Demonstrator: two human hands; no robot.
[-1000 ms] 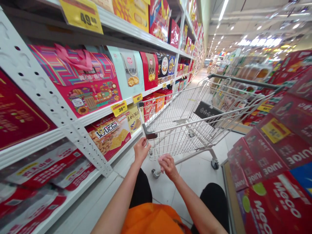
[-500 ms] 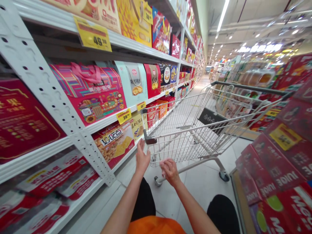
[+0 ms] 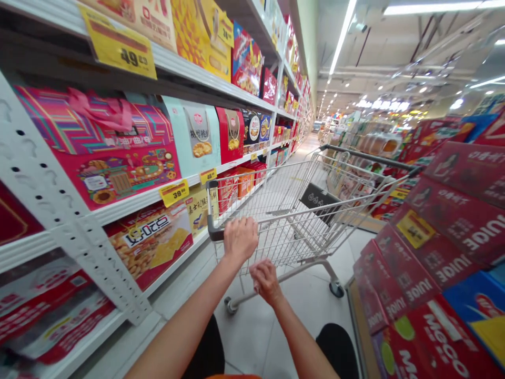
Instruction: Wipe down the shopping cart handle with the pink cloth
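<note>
White perforated-metal shelving (image 3: 74, 231) on the left, stacked red cardboard cartons (image 3: 445, 210) on the right; silver wire-mesh shopping cart (image 3: 311, 211) stands on the floor between, basket front toward the person, dark push handle (image 3: 369, 159) at the far end. Judgement: frame stiff and moderately heavy, rolls easily on its casters (image 3: 336, 289), so steer rather than lift. Long body could swing into shelf or cartons. Wire sides are thin, probably give slightly and press into fingers; top rim or the black plastic corner guard (image 3: 215, 233) is the better hold at this end, the handle best overall. Left hand (image 3: 240, 239) is closed over the top rim, just beside that guard. Right hand (image 3: 265, 281) is curled shut, lower, near the basket front, pinching a small pink cloth-like piece (image 3: 256, 284); contact with the wires can't be told. That piece looks light, limp, not fragile; a fingertip pinch should do.
</note>
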